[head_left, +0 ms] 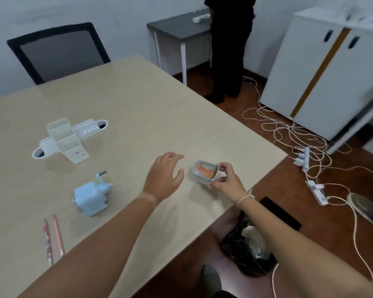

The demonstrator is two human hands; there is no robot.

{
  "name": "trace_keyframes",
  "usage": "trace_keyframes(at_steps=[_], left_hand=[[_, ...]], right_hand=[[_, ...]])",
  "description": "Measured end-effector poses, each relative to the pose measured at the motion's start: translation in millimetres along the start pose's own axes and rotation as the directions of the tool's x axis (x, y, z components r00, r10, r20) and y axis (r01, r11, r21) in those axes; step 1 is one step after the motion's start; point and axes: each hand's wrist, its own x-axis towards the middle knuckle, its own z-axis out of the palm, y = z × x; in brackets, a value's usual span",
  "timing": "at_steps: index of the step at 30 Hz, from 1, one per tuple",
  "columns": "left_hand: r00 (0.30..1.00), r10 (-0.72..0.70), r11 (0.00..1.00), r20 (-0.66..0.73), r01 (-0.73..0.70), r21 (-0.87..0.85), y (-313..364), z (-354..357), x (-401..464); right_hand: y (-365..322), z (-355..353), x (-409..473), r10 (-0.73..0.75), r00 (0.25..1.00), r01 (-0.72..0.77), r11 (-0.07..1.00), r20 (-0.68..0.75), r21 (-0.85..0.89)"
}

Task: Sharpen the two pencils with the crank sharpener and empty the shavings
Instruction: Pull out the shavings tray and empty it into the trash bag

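The right hand (226,182) pinches a small pale-blue plastic shavings tray (205,173) filled with orange-pink shavings near the beige table's (138,104) edge, the left hand (163,178) hovering spread-fingered just beside it. Farther left of the grip stand the pale-blue crank sharpener (92,196) and two pink pencils (53,239); no lettering is legible.

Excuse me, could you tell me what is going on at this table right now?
A person is partway through emptying a pencil sharpener. Their right hand pinches the shavings drawer, full of orange shavings, near the table's edge, above which a black trash bag sits on the floor. The left hand hovers open beside it. The blue crank sharpener and two pencils lie to the left.
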Motion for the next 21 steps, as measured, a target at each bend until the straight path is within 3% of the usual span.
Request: trace_keyframes(at_steps=[11, 21], left_hand=[[0.927, 0.265, 0.964, 0.267, -0.264, -0.040, 83, 89, 34], [0.854, 0.401, 0.908, 0.332, -0.418, -0.020, 134, 154, 68]], right_hand=[[75, -103, -63, 0.130, 0.903, -0.072, 0.986, -0.410, 0.153], [157, -131, -79, 0.310, 0.789, -0.201, 0.946, -0.529, 0.255]])
